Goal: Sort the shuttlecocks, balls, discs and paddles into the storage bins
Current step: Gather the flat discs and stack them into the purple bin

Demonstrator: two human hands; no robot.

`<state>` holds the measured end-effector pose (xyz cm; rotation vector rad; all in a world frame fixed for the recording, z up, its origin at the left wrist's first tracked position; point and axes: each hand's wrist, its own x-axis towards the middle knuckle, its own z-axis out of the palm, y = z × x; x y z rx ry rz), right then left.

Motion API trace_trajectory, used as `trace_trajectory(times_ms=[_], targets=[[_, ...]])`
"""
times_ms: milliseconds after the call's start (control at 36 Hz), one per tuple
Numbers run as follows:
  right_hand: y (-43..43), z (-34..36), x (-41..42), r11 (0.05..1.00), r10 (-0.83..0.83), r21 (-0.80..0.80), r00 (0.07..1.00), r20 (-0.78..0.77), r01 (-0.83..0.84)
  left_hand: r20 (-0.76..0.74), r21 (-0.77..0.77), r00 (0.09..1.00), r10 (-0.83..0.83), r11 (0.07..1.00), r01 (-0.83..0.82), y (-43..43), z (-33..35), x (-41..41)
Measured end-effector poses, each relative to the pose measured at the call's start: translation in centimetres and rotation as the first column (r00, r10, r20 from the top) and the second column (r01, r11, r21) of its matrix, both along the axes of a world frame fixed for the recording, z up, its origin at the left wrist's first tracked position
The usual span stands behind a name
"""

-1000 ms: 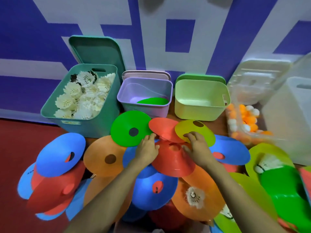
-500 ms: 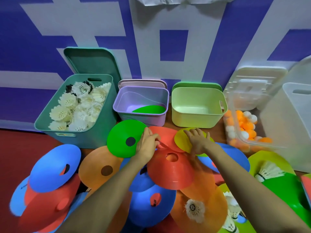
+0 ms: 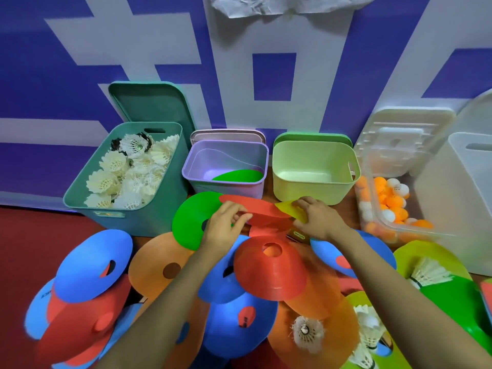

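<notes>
Three discs overlap just before the lilac plastic bin (image 3: pixel 222 188). Our left hand (image 3: pixel 226 225) pinches the red plastic disc (image 3: pixel 257 209) over the green plastic disc (image 3: pixel 190 222). Our right hand (image 3: pixel 318 222) grips the yellow plastic disc (image 3: pixel 285 207). We judge it best to stack them squarely, then lower them flat.

A wall (image 3: pixel 274 75) painted in blue-violet and pale grey blocks fills the background. A crumpled white sheet (image 3: pixel 279 5) hangs against it at the top edge. A dark red floor (image 3: pixel 32 235) lies at the lower left.
</notes>
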<state>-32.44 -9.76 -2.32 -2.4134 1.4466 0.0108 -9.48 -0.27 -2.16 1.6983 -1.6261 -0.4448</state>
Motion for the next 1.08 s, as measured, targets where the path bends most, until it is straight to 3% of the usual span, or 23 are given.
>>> trace_trajectory(times_ms=[139,306,444,611,694,833,917,1083], targets=[[0.2,1.6,-0.4,0.998,-0.059,0.038,0.974,0.217,0.052,-0.06,-0.038,0.998,0.035,0.999,-0.037,-0.1,1.4,-0.3],[-0.3,4.3,-0.4,0.996,-0.084,0.066,0.828,0.554,0.057,-0.123,-0.211,0.991,0.053,0.974,-0.078,0.5,3.7,-0.6],[-1.3,7.8,0.7,0.998,-0.052,0.006,0.716,0.697,0.067,-0.11,-0.356,0.989,0.099,0.925,-0.133,0.6,5.6,-0.3],[-3.3,9.7,3.0,0.988,-0.151,0.115,0.555,0.818,0.099,-0.127,-0.394,0.982,0.14,0.901,-0.18,-0.9,6.5,1.1],[-4.6,9.7,4.6,0.977,-0.208,0.149,0.505,0.838,0.155,-0.11,-0.307,0.982,0.156,0.934,-0.183,-3.1,5.7,2.1],[-6.7,9.3,7.3,0.961,-0.24,0.13,0.506,0.829,0.244,-0.081,-0.124,0.962,0.262,0.955,-0.271,-7.5,3.8,4.1],[-7.7,8.8,8.5,0.947,-0.274,0.134,0.514,0.813,0.292,0.012,0.034,0.95,0.313,0.949,-0.313,-10.2,3.2,5.1],[-9.0,7.7,10.2,0.928,-0.297,0.102,0.549,0.781,0.358,0.207,0.417,0.957,0.203,0.867,-0.274,-14.1,2.5,6.3]])
